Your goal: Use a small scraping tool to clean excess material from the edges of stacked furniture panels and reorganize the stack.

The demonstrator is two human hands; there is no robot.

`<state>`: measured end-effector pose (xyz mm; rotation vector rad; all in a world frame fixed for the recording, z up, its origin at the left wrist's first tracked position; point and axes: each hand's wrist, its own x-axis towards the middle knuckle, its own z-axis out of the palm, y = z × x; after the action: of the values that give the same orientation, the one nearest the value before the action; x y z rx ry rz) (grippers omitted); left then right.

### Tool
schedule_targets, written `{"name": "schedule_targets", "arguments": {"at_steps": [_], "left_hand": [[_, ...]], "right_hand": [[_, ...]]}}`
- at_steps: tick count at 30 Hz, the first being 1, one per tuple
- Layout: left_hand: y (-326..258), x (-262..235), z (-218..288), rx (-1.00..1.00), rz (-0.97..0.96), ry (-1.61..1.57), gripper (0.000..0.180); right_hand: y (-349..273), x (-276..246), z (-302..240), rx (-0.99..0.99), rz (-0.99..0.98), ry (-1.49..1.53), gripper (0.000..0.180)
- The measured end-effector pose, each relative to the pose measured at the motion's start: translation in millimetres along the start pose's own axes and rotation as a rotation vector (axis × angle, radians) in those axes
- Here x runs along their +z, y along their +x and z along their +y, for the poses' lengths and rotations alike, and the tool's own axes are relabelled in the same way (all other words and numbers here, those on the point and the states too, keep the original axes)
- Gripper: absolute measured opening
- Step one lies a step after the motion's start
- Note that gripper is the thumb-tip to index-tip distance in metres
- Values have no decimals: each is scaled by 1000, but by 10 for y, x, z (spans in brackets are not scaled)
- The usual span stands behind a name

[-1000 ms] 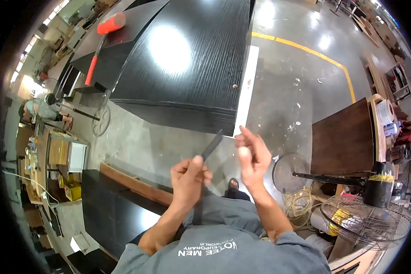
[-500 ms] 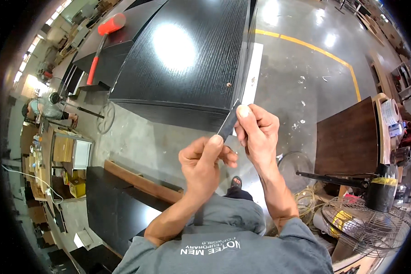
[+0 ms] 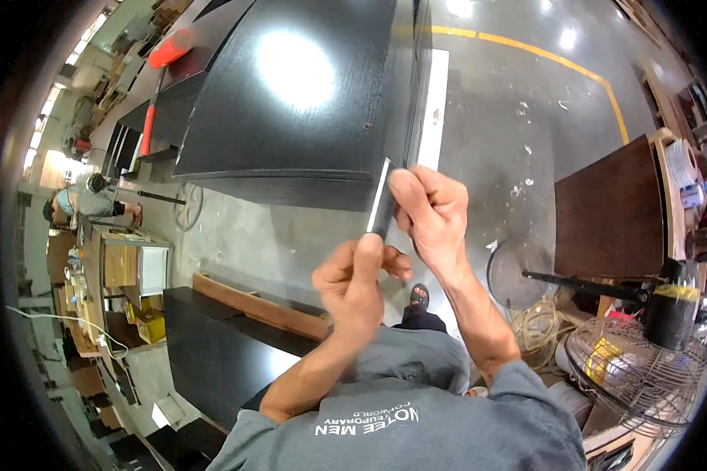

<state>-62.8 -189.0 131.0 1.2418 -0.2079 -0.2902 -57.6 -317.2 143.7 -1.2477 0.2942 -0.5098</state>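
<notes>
Workshop, seen from above: narrow dark strip w/ a pale face (image 3: 381, 196), prob. edge banding, held near upright btwn both hands at chest height, in mid-air over the grey concrete floor (image 3: 511, 125) and just in front of the near edge of a large glossy black wood-grain panel (image 3: 291, 102). Touching neither.

Right hand (image 3: 432, 220) closed round the strip's upper part, thumb laid along it. Left hand (image 3: 353, 286) below, thumb and forefinger pinched on the lower end, other fingers curled in.

Step in hand, by the look of it: working the strip itself, either flexing it or parting the pale layer from the dark one; can't tell which. Next move, as a judgement: calls for a firm R-hand hold while the L-hand pinch does the fine work, kept slow so the thin strip doesn't kink or snap.

Around: red-and-orange long-handled mallet (image 3: 148, 125) on a far panel, yellow floor line (image 3: 558, 59), dark brown board (image 3: 609, 212) at right, wire-caged floor fan (image 3: 636, 361) lower right.
</notes>
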Motion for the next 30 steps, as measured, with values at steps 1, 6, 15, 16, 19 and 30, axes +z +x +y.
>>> {"name": "schedule_targets", "arguments": {"at_steps": [1, 6, 15, 16, 19, 30], "left_hand": [[31, 30, 39, -12, -9, 8, 27], [141, 9, -267, -64, 79, 50, 35], [256, -786, -1711, -619, 83, 313, 32], [275, -810, -1592, -604, 7, 258, 31], [454, -760, -1231, -574, -82, 244, 30], [566, -1639, -1651, -652, -150, 356, 25]], "right_hand": [[47, 31, -66, -80, 9, -1, 40], [116, -145, 427, -28, -20, 22, 36], [-379, -705, 2519, 468, 237, 36, 39], [-397, -653, 2243, 376, 234, 42, 38], [-306, -557, 1641, 241, 248, -21, 35], [-385, -625, 2318, 474, 329, 234, 41]]}}
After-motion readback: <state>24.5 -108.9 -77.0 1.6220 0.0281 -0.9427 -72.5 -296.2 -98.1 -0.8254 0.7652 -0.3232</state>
